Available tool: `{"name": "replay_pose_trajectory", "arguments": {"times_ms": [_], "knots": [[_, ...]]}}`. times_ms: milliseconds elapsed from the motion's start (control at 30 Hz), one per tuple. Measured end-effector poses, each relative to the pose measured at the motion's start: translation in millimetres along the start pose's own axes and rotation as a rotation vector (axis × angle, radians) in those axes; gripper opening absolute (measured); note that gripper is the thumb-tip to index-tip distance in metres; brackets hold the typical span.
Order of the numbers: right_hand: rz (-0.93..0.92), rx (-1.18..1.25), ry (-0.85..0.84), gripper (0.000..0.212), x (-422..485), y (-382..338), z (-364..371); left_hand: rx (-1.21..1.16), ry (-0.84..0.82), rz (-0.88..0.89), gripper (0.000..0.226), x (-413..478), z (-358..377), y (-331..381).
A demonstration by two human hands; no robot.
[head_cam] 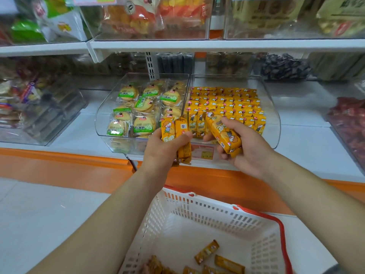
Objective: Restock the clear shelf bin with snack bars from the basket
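Each hand, left (162, 153) and right (246, 149), gripped yellow bars (223, 133) at the bin (274, 119) front; more lay in the basket (197, 220).

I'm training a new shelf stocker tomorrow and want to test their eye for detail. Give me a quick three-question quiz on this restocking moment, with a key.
1. True or false: the left hand and the right hand each hold yellow snack bars.
2. Multiple choice: what fills the neighbouring bin, left of the snack-bar bin? A) round biscuits in green-labelled packs; B) bottled drinks; C) fresh fruit.
3. Fill in the blank: a few loose bars lie in the white, red-rimmed ____ below the hands.

Key: 1 true; 2 A; 3 basket.
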State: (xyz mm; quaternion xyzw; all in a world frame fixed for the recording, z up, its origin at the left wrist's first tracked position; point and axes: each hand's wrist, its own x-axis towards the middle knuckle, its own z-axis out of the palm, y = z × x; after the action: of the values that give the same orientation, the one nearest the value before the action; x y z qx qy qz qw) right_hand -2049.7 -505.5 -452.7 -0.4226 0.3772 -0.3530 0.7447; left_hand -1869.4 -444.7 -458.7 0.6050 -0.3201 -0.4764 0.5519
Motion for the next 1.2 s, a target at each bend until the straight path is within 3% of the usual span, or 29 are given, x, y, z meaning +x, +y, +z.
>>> {"name": "replay_pose_trajectory", "arguments": {"times_ms": [300,433,500,700,833,967,1200], "knots": [[-0.093,-0.157,0.245,0.031,35.4,-24.1,-22.2,-0.004,0.009,0.003,0.033,3.7,-9.9,5.0],[-0.279,-0.679,0.346,0.043,55.3,-31.1,-37.2,0.01,0.013,0.009,0.033,6.9,-15.2,4.0],[-0.38,-0.764,0.391,0.043,62.3,-32.0,-38.8,0.019,0.018,0.009,0.033,8.2,-17.4,2.9],[-0.576,-1.024,0.325,0.041,94.2,-15.8,-29.5,0.029,0.036,-0.003,0.034,10.7,-18.9,-1.6],[-0.561,-1.344,0.307,0.054,106.5,-0.5,-27.5,0.039,0.037,-0.01,0.033,13.1,-20.8,-6.4],[-0.534,-1.481,0.332,0.044,112.5,2.5,-34.4,0.066,0.033,-0.007,0.032,14.2,-21.5,-8.6],[-0.482,-1.631,0.385,0.051,115.7,7.1,-36.7,0.059,0.02,-0.011,0.031,11.4,-21.7,-7.2]]}}
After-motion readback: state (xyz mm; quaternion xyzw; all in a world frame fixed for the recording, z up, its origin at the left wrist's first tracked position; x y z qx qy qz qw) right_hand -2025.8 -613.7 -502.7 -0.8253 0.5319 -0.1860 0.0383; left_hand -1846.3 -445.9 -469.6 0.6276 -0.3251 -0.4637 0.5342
